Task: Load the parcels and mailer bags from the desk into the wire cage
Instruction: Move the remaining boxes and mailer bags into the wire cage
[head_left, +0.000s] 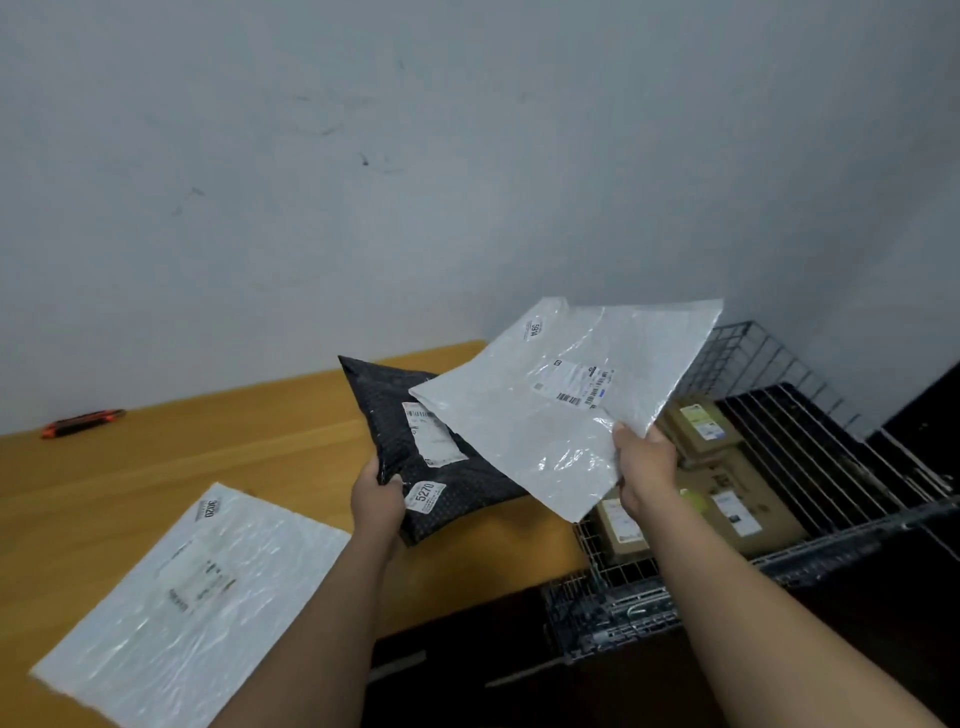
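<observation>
The left hand grips the near-left edge of a black bag, thumb on top and fingers curled beneath. The bag is tilted up over the right part of the worktop; whether its low corner touches the wood is unclear. The right hand pinches the near edge of a white bag, held in the air over the worktop's right edge and the cage, its left corner overlapping the black bag. The cage stands just beside the worktop's right edge, with cardboard boxes inside. A second white bag lies flat at the worktop's near-left corner. A knife, orange and black, lies at the far edge on the left, near the wall.
</observation>
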